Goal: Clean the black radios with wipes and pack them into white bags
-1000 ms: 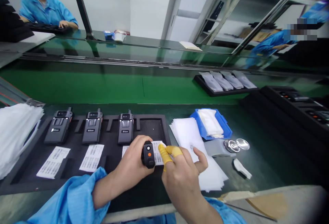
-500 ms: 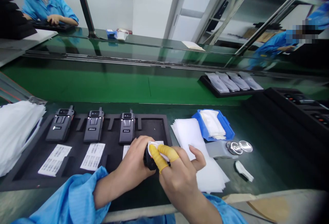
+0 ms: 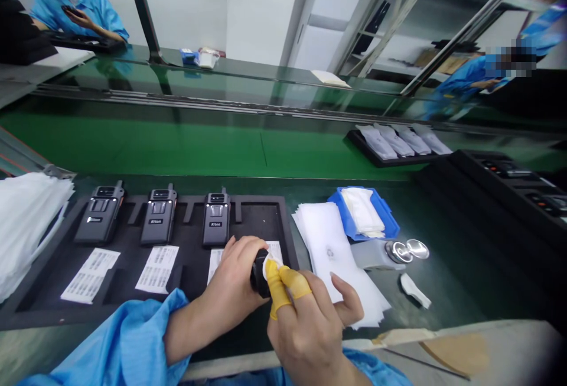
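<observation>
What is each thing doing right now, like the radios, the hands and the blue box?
Left hand: closed around a black radio.
Right hand: pressing a small white cloth on that radio with yellow-capped fingers.
Three radios: lying in the black tray.
Blue box: open, white cloths inside.
Paper stack: lying flat.

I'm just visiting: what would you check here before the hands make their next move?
1. Left hand has a firm grip on the black radio: ok.
2. Right hand, in yellow finger cots, presses a small white piece on the radio: ok.
3. White piece sits straight: cannot tell, fingers cover it.
4. Fourth slot in the black tray is free: ok.
5. Three radios are seated in the tray: ok.
6. Stack of white sheets lies near the right hand: ok.
</observation>
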A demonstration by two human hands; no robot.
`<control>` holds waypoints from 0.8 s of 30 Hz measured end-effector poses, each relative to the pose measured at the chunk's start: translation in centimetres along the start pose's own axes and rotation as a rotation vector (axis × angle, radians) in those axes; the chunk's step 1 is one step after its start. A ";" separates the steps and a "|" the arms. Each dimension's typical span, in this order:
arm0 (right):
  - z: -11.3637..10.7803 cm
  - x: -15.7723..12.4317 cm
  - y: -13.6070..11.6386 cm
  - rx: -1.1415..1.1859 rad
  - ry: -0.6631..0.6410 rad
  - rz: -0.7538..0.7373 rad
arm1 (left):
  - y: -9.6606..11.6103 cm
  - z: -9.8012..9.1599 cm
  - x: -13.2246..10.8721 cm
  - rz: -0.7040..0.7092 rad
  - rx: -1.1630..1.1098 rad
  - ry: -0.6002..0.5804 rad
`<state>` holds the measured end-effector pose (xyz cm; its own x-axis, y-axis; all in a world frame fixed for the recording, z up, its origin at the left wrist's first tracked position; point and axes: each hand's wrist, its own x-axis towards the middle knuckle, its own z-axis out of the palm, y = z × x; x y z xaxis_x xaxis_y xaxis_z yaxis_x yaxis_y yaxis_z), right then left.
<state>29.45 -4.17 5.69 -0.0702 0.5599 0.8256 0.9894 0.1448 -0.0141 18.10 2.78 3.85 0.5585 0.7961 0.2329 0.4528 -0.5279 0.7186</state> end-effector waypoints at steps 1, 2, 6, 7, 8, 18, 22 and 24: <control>-0.1 -0.1 0.0 0.006 -0.005 -0.001 | 0.0 0.0 0.0 0.004 0.010 -0.001; -0.2 -0.1 -0.1 0.012 -0.018 0.003 | 0.1 0.0 -0.1 0.007 0.024 -0.001; -0.7 -0.2 0.0 0.045 -0.061 0.024 | 0.2 -0.2 -0.2 0.006 0.067 -0.012; -0.7 -0.2 0.2 0.049 -0.072 0.029 | 0.2 -0.2 -0.2 0.000 0.067 -0.014; -0.8 -0.3 0.4 0.052 -0.086 0.038 | 0.2 -0.3 -0.2 -0.007 0.063 -0.017; -0.3 -1.6 3.2 0.011 -0.134 0.130 | 0.1 -0.7 0.0 -0.064 0.025 -0.033; 0.1 -1.9 3.2 0.040 -0.161 0.148 | 0.2 -0.8 0.0 -0.082 0.028 -0.022; 0.2 -2.0 3.2 0.055 -0.177 0.159 | 0.2 -0.8 0.2 -0.095 0.012 -0.020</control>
<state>32.68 -4.63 3.89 0.0594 0.7128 0.6988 0.9817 0.0852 -0.1703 17.76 3.01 4.55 0.5262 0.8369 0.1508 0.5125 -0.4536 0.7291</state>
